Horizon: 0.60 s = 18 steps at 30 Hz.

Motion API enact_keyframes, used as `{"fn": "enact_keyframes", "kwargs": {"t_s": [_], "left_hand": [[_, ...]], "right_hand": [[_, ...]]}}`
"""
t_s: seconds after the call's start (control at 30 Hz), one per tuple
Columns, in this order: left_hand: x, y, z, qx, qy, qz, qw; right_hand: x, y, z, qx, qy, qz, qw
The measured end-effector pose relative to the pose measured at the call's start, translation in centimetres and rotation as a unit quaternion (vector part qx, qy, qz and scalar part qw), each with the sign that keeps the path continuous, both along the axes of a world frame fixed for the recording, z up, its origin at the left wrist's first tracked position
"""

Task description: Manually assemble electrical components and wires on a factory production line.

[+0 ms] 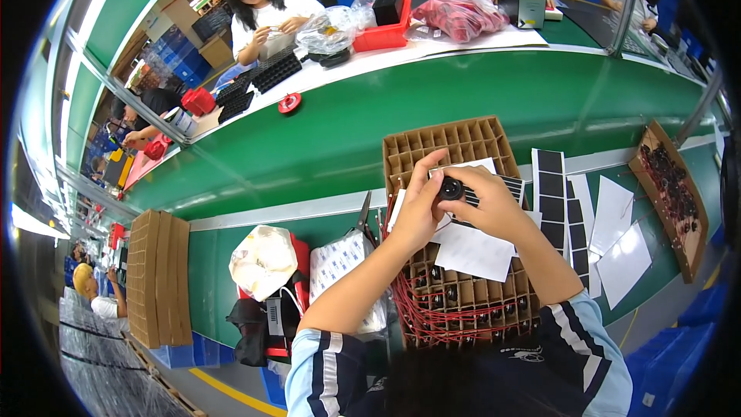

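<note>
Between the bare left hand [419,215] and right hand [494,205], both pinching it, sits a small, round, glossy-black part [451,188], above a brown cardboard grid tray [451,141]. Probably light, stiff, kinda slippery; I'd hold the rim, thumbs off that scratchable-looking face.

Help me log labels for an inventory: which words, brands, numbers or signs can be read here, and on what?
No text here reads clearly enough to quote.
White packet: blue marks, too small to read.
Dark shirt front: white emblem, too small to read.
Round black part being held: no lettering discernible.
</note>
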<state>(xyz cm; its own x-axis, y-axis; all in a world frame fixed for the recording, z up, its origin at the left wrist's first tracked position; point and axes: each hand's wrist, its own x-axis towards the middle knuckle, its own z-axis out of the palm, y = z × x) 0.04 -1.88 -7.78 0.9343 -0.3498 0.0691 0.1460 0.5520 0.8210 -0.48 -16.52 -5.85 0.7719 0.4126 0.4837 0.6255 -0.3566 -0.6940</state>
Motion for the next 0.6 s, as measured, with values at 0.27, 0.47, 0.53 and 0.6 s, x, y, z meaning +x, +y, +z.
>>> {"fn": "enact_keyframes", "kwargs": {"t_s": [0.27, 0.47, 0.53, 0.6], "left_hand": [[-0.15, -0.21, 0.24, 0.010, -0.041, -0.039, 0.998], [-0.09, -0.38, -0.38, 0.002, -0.036, -0.006, 0.999], [0.12, -0.15, -0.57, -0.004, -0.049, -0.012, 0.999], [-0.22, -0.15, 0.05, 0.006, -0.038, -0.005, 0.999]], "right_hand": [[0.40, -0.24, 0.32, 0.018, -0.001, 0.044, 0.999], [0.14, 0.12, -0.07, 0.039, 0.044, 0.040, 0.997], [0.07, 0.05, 0.14, 0.061, 0.067, 0.051, 0.995], [-0.17, 0.08, 0.37, 0.072, 0.097, 0.060, 0.991]]}}
